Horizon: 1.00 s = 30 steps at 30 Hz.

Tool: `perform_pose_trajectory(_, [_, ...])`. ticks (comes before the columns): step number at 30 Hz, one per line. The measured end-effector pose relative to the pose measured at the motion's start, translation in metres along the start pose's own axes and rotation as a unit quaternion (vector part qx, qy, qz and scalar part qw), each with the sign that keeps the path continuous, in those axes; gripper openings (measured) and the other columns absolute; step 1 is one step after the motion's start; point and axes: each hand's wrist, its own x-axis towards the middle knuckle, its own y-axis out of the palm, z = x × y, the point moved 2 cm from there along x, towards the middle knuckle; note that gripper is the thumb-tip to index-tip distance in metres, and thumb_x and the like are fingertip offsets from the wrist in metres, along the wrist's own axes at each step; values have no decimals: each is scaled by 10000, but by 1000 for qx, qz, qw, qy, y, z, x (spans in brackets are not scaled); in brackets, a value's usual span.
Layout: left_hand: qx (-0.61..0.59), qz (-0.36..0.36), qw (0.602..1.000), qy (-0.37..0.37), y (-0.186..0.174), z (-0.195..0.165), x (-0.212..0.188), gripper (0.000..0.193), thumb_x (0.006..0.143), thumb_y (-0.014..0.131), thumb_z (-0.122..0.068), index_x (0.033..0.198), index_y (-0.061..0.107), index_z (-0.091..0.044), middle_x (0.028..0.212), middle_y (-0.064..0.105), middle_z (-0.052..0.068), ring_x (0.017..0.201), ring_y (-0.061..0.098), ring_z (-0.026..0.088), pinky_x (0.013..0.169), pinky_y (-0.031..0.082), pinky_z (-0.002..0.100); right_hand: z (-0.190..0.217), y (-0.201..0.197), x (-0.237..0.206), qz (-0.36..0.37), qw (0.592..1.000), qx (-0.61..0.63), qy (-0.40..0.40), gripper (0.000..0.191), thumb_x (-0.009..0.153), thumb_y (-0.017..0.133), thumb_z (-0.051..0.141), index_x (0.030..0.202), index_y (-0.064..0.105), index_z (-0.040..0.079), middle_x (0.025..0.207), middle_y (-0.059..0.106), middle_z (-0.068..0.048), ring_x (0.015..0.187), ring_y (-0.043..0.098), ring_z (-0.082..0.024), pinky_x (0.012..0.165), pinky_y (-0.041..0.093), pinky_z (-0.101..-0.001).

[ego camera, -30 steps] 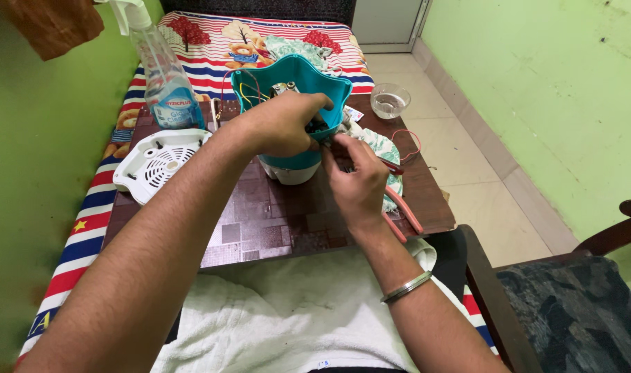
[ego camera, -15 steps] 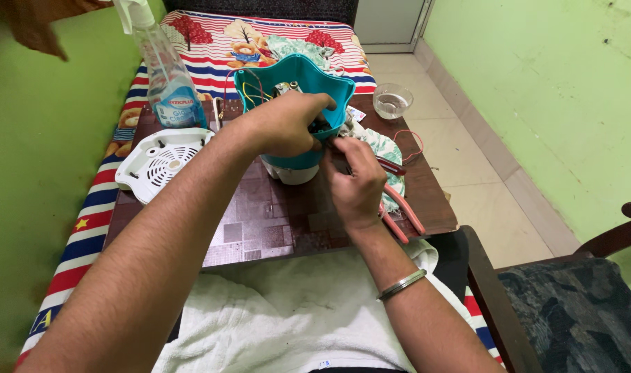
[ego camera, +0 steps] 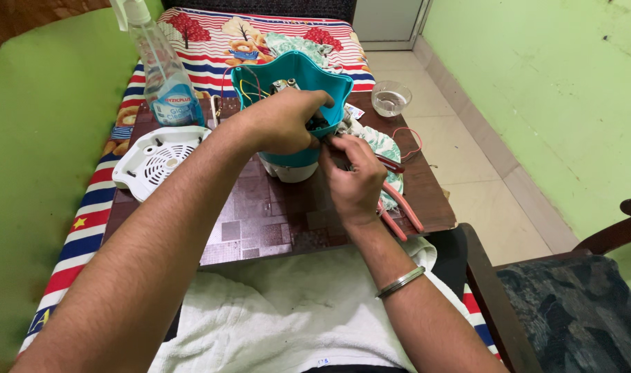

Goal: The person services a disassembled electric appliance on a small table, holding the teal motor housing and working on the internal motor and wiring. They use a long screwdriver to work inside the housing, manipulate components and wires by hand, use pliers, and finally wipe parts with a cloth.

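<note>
From the head view, a teal housing (ego camera: 296, 90) is gripped at its rim by the left hand (ego camera: 282, 121), seemingly to steady it on the bench (ego camera: 260, 214). A red-handled tool (ego camera: 388, 164) is held closed in the right hand (ego camera: 357, 181) against the housing's side. Red pliers (ego camera: 402, 211) lie just beyond that hand near the bench edge; a white grille (ego camera: 156, 157) and spray bottle (ego camera: 160, 76) stand left, leaving open bench nearer the body.
</note>
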Motion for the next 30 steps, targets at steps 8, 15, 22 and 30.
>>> perform_pose_trajectory(8, [-4, 1, 1000, 1, -1, -1, -2, 715, 744, 835, -99, 1396, 541, -102, 1253, 692, 182, 1165, 667, 348, 960, 542, 402, 10, -2, 1, 17, 999, -13, -28, 263, 845, 803, -16, 1086, 712, 35, 1082, 711, -133, 980, 723, -292, 845, 577, -358])
perform_pose_trajectory(15, [-2, 0, 1000, -4, -1, -3, -3, 721, 744, 844, -109, 1399, 541, -105, 1258, 685, 185, 1175, 658, 352, 961, 540, 404, 11, -4, 4, 7, 999, 28, 19, 228, 871, 814, 16, 1072, 705, 29, 1020, 731, -113, 921, 743, -245, 817, 585, -337])
perform_pose_trajectory(22, [2, -2, 1000, -9, -2, -4, -3, 734, 744, 859, -134, 1402, 536, -109, 1268, 678, 182, 1185, 649, 352, 968, 535, 408, 7, -3, 3, 1, 998, 24, 51, 213, 875, 840, 56, 1046, 720, 13, 939, 747, -122, 827, 757, -214, 730, 581, -321])
perform_pose_trajectory(30, [-5, 0, 1000, -7, -2, -4, -3, 732, 742, 846, -111, 1407, 538, -110, 1270, 684, 175, 1184, 659, 342, 974, 539, 400, 7, -2, 2, 9, 998, 33, 47, 237, 867, 820, 34, 1077, 713, 4, 996, 745, -123, 885, 763, -225, 787, 599, -320])
